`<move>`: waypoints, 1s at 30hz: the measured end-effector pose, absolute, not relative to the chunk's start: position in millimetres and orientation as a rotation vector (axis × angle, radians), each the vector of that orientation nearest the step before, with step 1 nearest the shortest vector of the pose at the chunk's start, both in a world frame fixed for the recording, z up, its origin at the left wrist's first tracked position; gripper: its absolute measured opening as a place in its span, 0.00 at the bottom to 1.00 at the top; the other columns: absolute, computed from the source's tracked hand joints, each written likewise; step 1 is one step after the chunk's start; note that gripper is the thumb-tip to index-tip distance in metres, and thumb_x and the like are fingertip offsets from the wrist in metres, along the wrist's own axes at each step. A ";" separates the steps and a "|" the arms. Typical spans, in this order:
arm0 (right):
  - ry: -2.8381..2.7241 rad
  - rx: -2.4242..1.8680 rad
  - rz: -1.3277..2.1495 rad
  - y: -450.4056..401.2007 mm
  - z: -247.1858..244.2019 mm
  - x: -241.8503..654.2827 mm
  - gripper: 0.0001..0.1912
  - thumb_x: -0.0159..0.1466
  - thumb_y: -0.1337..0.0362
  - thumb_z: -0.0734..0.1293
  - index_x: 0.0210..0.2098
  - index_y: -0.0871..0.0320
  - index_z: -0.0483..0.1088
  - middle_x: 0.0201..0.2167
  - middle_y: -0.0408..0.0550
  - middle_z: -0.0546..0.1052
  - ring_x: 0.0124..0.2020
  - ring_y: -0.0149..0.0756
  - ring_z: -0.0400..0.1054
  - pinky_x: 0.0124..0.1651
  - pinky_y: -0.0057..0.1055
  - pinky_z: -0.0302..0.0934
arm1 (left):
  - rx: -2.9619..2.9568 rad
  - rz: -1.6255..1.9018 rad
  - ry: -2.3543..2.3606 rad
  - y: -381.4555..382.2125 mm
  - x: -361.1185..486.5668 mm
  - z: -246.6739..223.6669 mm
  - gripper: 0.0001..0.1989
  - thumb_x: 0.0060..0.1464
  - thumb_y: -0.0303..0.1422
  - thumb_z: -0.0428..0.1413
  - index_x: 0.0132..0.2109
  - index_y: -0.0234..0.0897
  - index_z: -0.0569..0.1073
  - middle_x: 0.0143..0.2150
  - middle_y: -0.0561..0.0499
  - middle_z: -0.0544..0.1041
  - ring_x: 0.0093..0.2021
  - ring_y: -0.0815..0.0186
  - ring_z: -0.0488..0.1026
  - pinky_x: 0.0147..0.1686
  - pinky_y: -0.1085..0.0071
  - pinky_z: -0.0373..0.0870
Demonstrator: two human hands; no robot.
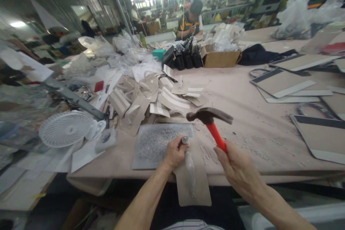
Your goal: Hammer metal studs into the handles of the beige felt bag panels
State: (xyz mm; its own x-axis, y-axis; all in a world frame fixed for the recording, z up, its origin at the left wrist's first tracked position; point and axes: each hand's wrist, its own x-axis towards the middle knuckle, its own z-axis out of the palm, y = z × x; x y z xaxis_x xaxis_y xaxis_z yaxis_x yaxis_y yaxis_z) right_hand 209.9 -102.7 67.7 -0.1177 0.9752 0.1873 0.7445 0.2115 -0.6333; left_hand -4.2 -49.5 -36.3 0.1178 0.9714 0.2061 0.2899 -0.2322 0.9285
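Note:
My right hand (237, 161) is closed round the red handle of a claw hammer (208, 115), whose dark head is raised above the table. My left hand (175, 152) pinches a small metal punch (185, 139), upright over the right part of a speckled grey metal plate (153, 143). Under the left hand lies a beige panel (201, 187) with a plastic-wrapped handle (190, 172) along it; the panel hangs over the table's front edge. The punch's lower tip is hidden.
Beige pieces with white strips (172, 99) are heaped behind the plate. A white fan (67, 129) stands left. Flat panels (320, 136) lie right. Black bags (185, 57) and a cardboard box (222, 58) stand at the back, near a seated person (185, 25).

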 end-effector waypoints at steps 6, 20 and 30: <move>-2.315 -1.540 0.195 -94.8 100.1 224.3 0.13 0.69 0.56 0.54 0.31 0.53 0.59 0.14 0.38 0.63 0.13 0.29 0.52 0.21 0.29 0.38 | 1.691 1.117 1.273 -50.0 -3.6 -38.5 0.08 0.52 0.27 0.55 0.40 0.39 0.76 0.27 0.55 0.72 0.28 0.68 0.68 0.31 0.74 0.63; -2.447 -1.745 0.254 -101.8 53.8 237.7 0.11 0.70 0.59 0.53 0.37 0.56 0.63 0.17 0.42 0.68 0.16 0.31 0.57 0.24 0.30 0.36 | 1.674 1.122 1.263 -50.6 -3.2 -37.5 0.10 0.52 0.25 0.55 0.41 0.39 0.76 0.29 0.55 0.73 0.31 0.67 0.69 0.33 0.74 0.65; -2.323 -1.747 -0.017 -93.1 5.3 233.7 0.18 0.66 0.65 0.60 0.55 0.62 0.64 0.50 0.63 0.72 0.46 0.49 0.69 0.42 0.39 0.61 | 1.591 1.173 1.240 -50.8 -2.1 -40.6 0.09 0.50 0.26 0.58 0.40 0.38 0.77 0.31 0.54 0.76 0.32 0.67 0.72 0.35 0.74 0.69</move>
